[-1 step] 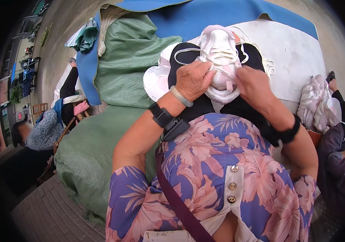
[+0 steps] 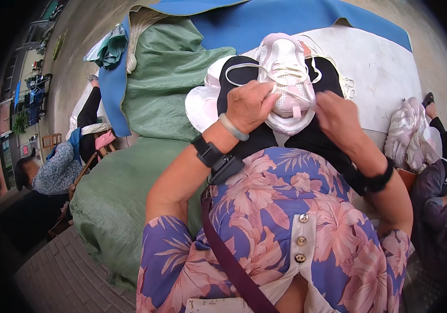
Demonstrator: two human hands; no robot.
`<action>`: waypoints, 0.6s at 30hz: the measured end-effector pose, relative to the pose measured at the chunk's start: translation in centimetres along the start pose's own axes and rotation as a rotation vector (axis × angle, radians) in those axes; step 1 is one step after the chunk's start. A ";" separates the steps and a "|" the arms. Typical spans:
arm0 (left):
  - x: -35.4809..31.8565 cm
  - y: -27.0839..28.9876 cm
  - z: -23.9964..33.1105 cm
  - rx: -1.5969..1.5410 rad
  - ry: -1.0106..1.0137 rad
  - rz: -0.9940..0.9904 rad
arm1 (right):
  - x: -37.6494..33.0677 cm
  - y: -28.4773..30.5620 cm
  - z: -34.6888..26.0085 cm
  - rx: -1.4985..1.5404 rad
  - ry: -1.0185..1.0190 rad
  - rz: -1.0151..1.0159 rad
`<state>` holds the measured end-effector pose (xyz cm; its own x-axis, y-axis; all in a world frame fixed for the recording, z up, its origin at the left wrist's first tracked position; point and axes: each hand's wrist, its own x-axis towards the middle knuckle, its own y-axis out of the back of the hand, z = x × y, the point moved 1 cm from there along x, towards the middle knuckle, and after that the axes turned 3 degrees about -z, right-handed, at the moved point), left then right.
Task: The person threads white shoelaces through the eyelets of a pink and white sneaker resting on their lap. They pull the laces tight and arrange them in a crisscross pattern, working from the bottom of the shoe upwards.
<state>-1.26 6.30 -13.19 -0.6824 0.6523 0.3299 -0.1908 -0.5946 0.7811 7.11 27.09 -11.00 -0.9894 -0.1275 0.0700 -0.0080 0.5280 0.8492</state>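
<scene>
A white and pale pink sneaker (image 2: 284, 52) rests on my lap, its toe pointing away from me. White shoelace (image 2: 286, 69) criss-crosses its front, and a loose loop of it hangs out over the left side. My left hand (image 2: 249, 106) is closed in a pinch on the lace at the shoe's left edge. On the other side, my right hand (image 2: 338, 116) is closed just off the shoe, with a strand of lace running across the tongue to its fingers. Its fingertips are partly blurred.
Other pale shoes (image 2: 202, 107) lie beside my left knee. Green woven sacking (image 2: 124, 193) fills the left. A blue-and-white sheet (image 2: 385, 78) spreads ahead. One person (image 2: 59, 167) sits far left, another (image 2: 437, 208) at right near a pile of pinkish shoes (image 2: 411, 135).
My right hand has moved a little to the right, away from the shoe, drawing the lace strand out. My left hand stays nearly in place.
</scene>
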 end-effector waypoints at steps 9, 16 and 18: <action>-0.8 2.6 -2.3 -0.131 0.257 0.020 | -11.2 2.7 7.7 0.001 -0.122 0.166; 1.0 1.8 -4.2 0.005 0.063 -0.150 | -7.8 1.1 7.2 -0.133 -0.124 -0.012; 1.0 2.1 -4.2 -0.121 0.200 -0.180 | -6.5 1.3 6.0 -0.193 -0.020 0.065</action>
<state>-5.29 3.74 -13.41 -0.7535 0.6536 0.0713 -0.3957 -0.5374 0.7448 12.62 33.62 -13.44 -0.9896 -0.0807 0.1189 0.0818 0.3638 0.9279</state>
